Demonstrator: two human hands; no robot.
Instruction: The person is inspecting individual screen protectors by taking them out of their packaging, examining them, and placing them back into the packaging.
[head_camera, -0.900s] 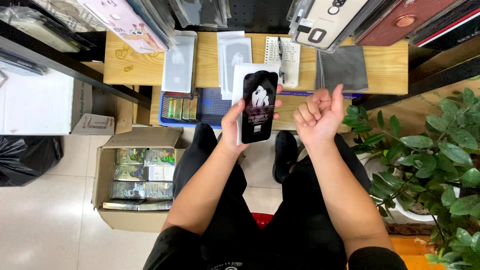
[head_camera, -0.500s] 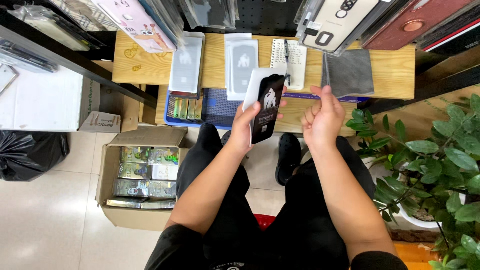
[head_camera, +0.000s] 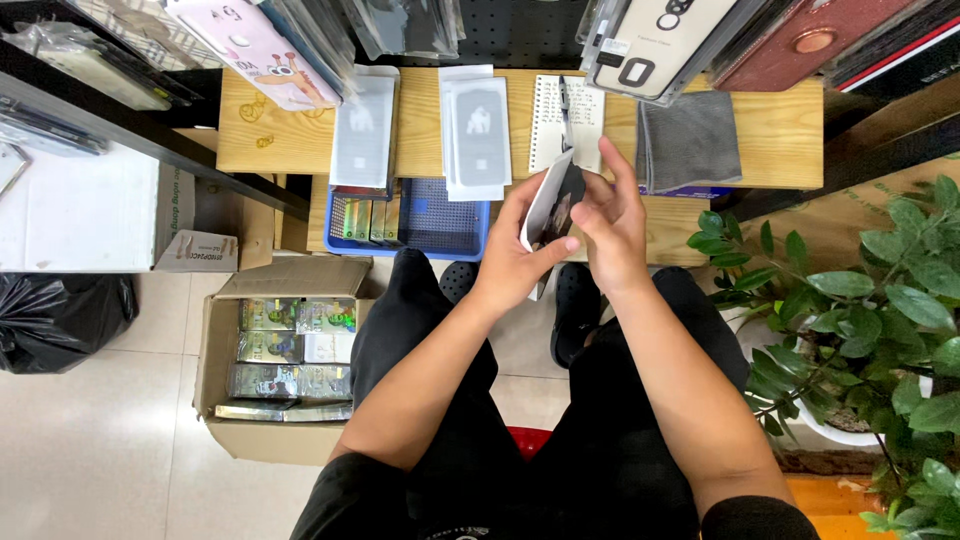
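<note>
Above the knees, in front of the wooden tabletop (head_camera: 780, 130), both hands meet on one item. Left hand (head_camera: 520, 255) grips a white sleeve (head_camera: 545, 205) from below, fingers closed around its lower edge, thumb on the near face. Sleeve tilted, its open end up. Right hand (head_camera: 610, 225) has its fingers pinched on a dark flat phone screen protector (head_camera: 570, 195) that sits partly inside the sleeve; index finger raised above it. How far in the protector sits cannot be told.

On the tabletop behind the hands: two stacks of pale grey packets, one (head_camera: 362, 130) to the left, one (head_camera: 475, 135) just beside the hands; a spiral notebook (head_camera: 585, 110) with a pen lying on it; a grey cloth (head_camera: 690, 140) to the right. A blue basket (head_camera: 440, 225) stands on a lower shelf, small boxes lined up at its left end.

Floor, left: open cardboard box (head_camera: 225, 340) holding flat shiny packs. Black bag (head_camera: 55, 320) further left. Potted green plant (head_camera: 870, 320) on the right, close to the right forearm. Phone cases hang overhead along the top edge.
</note>
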